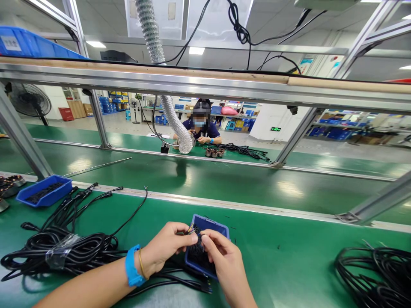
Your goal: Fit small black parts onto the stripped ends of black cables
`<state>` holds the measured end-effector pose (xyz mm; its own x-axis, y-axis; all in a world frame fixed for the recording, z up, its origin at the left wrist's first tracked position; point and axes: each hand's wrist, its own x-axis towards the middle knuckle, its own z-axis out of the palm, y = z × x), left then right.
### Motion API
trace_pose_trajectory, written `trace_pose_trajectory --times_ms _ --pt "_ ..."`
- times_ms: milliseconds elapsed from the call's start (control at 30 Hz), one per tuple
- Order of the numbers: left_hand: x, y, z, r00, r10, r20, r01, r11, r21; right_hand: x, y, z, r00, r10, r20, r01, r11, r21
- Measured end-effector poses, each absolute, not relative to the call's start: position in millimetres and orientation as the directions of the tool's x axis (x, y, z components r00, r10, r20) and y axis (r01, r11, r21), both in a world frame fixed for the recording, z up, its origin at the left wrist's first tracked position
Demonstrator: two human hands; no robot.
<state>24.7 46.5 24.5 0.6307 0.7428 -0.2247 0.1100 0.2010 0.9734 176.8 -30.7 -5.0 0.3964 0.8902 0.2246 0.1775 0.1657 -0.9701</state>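
Observation:
My left hand (173,244) is closed in a pinch on thin coloured wires (190,228) at a cable's end. Close beside it, the thumb and forefinger of my right hand (224,256) are pressed together at the wire tips. Whatever sits in that pinch is too small to make out. Both hands are over a blue bin (221,227), which holds many small black pieces (199,258) and is partly hidden by them. Black cables (180,278) run under my left wrist, their ends lying by the bin's near side.
A taped bundle of black cable (86,253) lies at left, near another blue bin (64,187) of black pieces. More coiled cable (379,273) is at right. A metal frame (205,83) spans overhead. Across the bench a co-worker (202,124) sits behind a flexible duct (175,117).

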Motion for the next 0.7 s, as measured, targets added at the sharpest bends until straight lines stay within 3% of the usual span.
trace_pose_trajectory --times_ms 133,333,500,700 --pt "25.2 46.3 25.1 0.624 0.749 -0.225 0.117 0.195 0.974 182.1 -30.6 -3.9 0.330 0.851 0.409 0.356 0.289 -0.889" --pt "26.1 42.6 22.7 0.657 0.705 -0.266 0.168 0.207 0.964 176.2 -34.2 -6.0 0.536 0.740 0.407 0.227 0.338 -0.913" --pt "26.6 40.0 25.3 0.681 0.681 -0.269 0.163 0.218 0.962 173.9 -34.2 -9.2 0.489 0.713 0.503 0.305 0.401 -0.864" --pt "26.4 38.9 28.5 0.686 0.678 -0.266 0.160 0.215 0.963 176.8 -35.6 -8.9 0.449 0.730 0.515 0.354 0.384 -0.853"
